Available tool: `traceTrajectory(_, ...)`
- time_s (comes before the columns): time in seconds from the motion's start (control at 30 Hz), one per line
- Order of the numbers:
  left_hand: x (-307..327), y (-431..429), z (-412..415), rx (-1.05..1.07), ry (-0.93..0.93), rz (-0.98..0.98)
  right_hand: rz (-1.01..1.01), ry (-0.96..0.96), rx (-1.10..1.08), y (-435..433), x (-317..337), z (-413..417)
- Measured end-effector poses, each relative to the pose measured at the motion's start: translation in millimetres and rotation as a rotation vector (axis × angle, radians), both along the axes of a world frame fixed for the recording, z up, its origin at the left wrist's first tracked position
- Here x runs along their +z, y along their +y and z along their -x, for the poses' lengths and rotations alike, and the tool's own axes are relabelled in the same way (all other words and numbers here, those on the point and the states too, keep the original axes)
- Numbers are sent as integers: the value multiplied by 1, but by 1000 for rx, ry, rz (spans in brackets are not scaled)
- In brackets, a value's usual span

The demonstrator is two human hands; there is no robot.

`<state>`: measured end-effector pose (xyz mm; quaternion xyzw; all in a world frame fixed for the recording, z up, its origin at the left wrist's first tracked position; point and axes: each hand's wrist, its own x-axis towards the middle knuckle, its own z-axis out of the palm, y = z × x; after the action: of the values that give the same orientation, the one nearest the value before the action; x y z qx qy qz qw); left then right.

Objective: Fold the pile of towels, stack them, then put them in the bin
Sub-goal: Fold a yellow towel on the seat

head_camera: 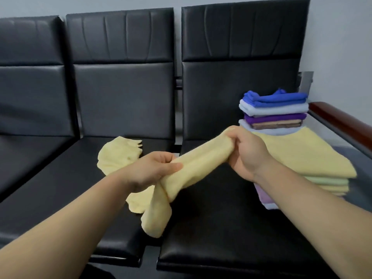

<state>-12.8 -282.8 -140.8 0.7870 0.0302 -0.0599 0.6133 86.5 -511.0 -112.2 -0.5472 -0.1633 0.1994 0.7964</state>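
1. Faced a pale grey wall [342,37] and a row of three black padded seats [124,93] set side by side in front of it.
2. Saw a reddish-brown wooden armrest [342,119] at the far right end of the row.
3. Held a yellow towel [203,160] in the air above the gap between the middle and right seats, bunched into a thick rope between the two hands.
4. Clamped the left hand [153,170] around the lower, nearer part of that rope, with fingers curled over the top and thumb pressed along the cloth.
5. Wrapped the right hand [247,154] around the higher, farther part, with fingers closed tight on the cloth.
6. Left one loose end spread and ruffled over the middle seat beyond the left hand; let another fold hang below the left wrist, over the gap near the front of the seats.
7. Found a back stack [275,109] of folded towels on the right seat near the backrest: bright blue on top, then pale blue, purple, brown, and pale blue at the bottom.
8. Found a front stack [326,184] just before it on the same seat, partly hidden by the right forearm: a wide yellow layer on top, then pale green, yellow, and lilac at the bottom.
9. Could not tell whether that wide yellow layer joined the held towel or lay apart from it, the edges being blurred.
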Motion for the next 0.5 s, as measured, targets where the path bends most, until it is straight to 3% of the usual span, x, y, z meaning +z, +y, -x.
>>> traceTrajectory(0.07,0,-11,-4,32,22,-8,163,-38,-31,-13,-7,2)
traceTrajectory(0.27,4,-25,-6,77,-6,-82,953,-509,219,-40,-30,-1)
traceTrajectory(0.33,2,-25,-8,82,22,-68,1037,-554,293,-41,-30,2)
traceTrajectory(0.5,3,-40,-11,30,-8,-130,1015,-584,389,-27,-34,12)
